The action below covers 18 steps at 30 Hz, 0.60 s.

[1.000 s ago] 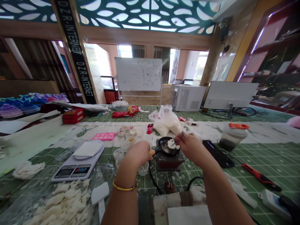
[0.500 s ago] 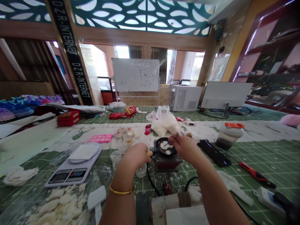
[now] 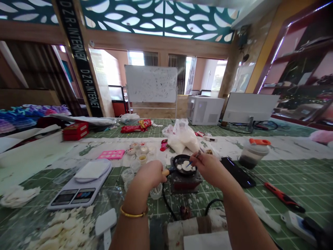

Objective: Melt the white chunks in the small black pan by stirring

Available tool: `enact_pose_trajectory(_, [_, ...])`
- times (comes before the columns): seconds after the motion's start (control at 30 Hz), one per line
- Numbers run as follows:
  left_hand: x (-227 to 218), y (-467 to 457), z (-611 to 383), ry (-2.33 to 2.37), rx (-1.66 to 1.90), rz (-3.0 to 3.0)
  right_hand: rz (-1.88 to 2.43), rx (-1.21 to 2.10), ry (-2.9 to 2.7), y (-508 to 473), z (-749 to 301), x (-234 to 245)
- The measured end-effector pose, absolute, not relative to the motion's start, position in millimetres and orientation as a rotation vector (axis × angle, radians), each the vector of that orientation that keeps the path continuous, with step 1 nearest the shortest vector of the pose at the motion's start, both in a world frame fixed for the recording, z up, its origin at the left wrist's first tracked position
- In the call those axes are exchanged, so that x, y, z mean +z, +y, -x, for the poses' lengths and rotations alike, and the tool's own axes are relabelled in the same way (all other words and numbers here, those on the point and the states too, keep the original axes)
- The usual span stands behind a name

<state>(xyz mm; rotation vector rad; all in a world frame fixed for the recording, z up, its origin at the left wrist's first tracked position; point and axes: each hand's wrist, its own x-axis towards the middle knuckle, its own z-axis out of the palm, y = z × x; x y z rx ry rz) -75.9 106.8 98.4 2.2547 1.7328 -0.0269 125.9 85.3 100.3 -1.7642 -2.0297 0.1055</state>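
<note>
White lumps (image 3: pixel 185 167) have shifted inside the mini frying pan (image 3: pixel 178 160) since the earlier frame. Left of the pan, fingers of the left hand (image 3: pixel 151 173) grip its handle (image 3: pixel 165 172); right of it, the right hand's (image 3: pixel 207 166) fingers pinch a slim blue stick (image 3: pixel 189 163) over the lumps. Stirring seems underway, probably calling next for a steady pan. Beyond it sits a plastic bag (image 3: pixel 182 138).

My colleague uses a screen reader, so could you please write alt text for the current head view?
A person's left hand grips the handle of a small black pan; the right hand holds a thin blue tool at white pieces inside. A scale lies on the left, a black phone on the right.
</note>
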Motion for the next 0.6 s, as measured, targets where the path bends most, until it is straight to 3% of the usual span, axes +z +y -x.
enact_pose_trajectory(0.6, [98.7, 106.6, 77.2, 1.745, -0.02, -2.249, 1.751, 0.154, -2.042, 84.6, -125.1, 100.9])
